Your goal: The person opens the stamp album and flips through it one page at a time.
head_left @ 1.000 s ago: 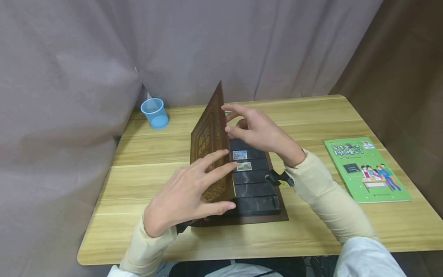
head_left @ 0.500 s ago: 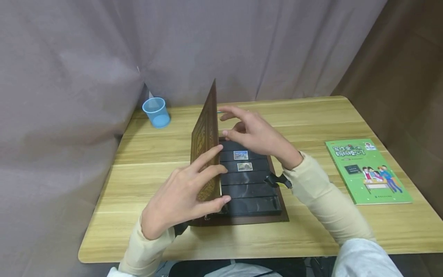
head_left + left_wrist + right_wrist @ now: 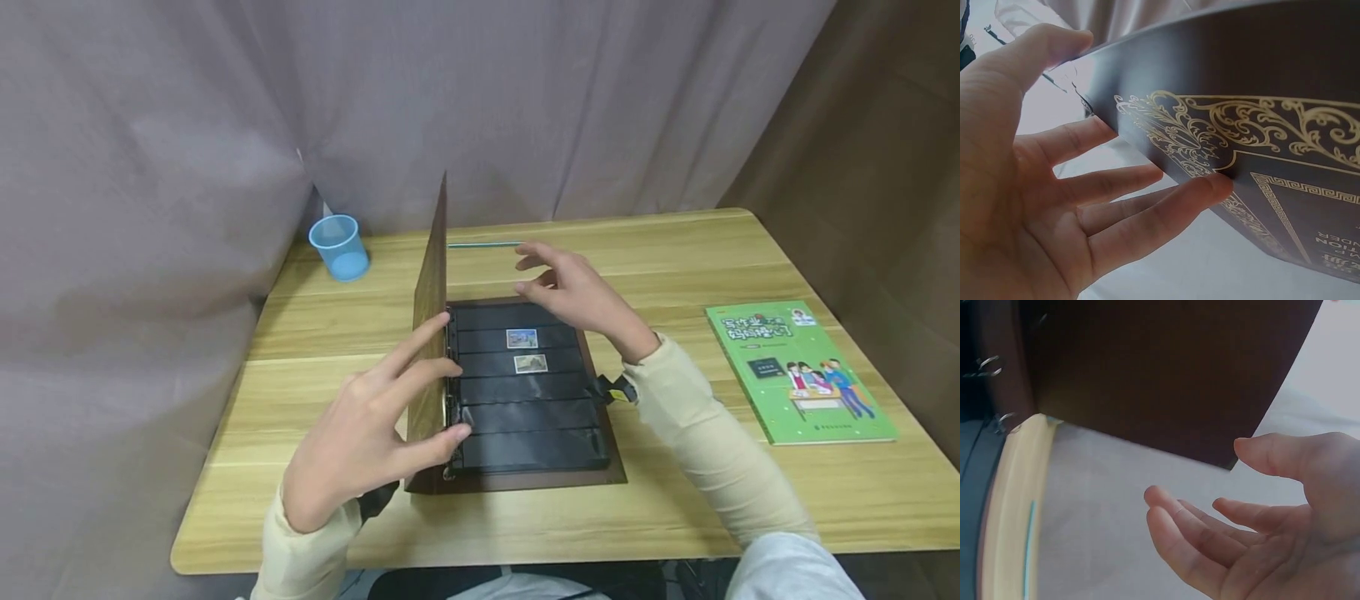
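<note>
A brown stamp album, its cover (image 3: 431,275) stamped with gold scrollwork, lies on the table with that cover standing nearly upright. My left hand (image 3: 367,425) is at the cover's outer face, fingers spread and extended. In the left wrist view, a fingertip touches the gold-patterned cover (image 3: 1285,137) and the thumb is at its edge. Inside, a black pocket page (image 3: 525,417) holds a bluish stamp (image 3: 521,338) and a greyish stamp (image 3: 531,363). Above the page's far end hovers my right hand (image 3: 577,287), fingers loosely bent around nothing; metal rings (image 3: 988,365) show at the spine.
A blue plastic cup (image 3: 341,248) stands at the table's back left. Behind the album lies a thin teal stick (image 3: 483,245), partly hidden by the cover. A green illustrated book (image 3: 798,375) lies at the right. Grey curtains (image 3: 450,100) enclose the wooden table (image 3: 300,392).
The cover has swung left to nearly upright, with my left hand moving left alongside. My right hand has left the cover edge and shifted right. More of the black page is exposed.
</note>
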Available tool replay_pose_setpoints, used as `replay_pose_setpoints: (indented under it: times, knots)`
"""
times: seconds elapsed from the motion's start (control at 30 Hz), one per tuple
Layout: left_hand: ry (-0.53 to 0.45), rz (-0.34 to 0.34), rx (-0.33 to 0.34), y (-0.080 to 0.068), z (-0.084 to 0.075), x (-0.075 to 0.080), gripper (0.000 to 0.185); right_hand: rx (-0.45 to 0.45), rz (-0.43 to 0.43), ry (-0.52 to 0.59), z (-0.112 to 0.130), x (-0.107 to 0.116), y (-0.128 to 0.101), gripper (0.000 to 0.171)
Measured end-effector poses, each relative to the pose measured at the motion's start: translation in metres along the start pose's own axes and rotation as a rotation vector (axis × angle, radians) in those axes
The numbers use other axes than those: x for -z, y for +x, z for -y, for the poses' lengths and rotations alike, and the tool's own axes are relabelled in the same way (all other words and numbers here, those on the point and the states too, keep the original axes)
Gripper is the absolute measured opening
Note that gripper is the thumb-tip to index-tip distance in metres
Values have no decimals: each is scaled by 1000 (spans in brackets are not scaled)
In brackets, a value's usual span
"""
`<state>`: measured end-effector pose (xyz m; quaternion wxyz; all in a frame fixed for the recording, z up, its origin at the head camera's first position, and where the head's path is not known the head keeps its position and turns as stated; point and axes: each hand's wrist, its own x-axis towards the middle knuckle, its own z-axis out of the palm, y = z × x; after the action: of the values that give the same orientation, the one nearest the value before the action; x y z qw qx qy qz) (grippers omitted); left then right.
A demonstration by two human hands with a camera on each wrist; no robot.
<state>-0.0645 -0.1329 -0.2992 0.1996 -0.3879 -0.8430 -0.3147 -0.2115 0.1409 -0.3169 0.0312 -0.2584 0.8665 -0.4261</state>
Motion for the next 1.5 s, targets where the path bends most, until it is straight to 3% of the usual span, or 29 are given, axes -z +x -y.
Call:
replay_pose_setpoints:
  times: [0.17, 0.37, 0.57, 0.77, 1.1, 1.5]
  knots:
    - [15, -32, -1, -3, 1, 2, 45, -39, 2, 7, -25, -4, 4, 53]
    - [36, -74, 10, -8, 3, 3, 47, -146, 42, -8, -59, -10, 6, 61]
    - [39, -161, -4, -14, 6, 4, 47, -211, 61, -111, -90, -15, 9, 65]
    - [37, -248, -30, -20, 9, 6, 48, -268, 135, -206, -111, -22, 12, 71]
    - [29, -315, 4, -31, 14, 10, 49, -326, 240, -248, -130, -35, 14, 87]
    - [44, -384, 46, -37, 18, 13, 48, -353, 266, -261, -138, -39, 11, 91]
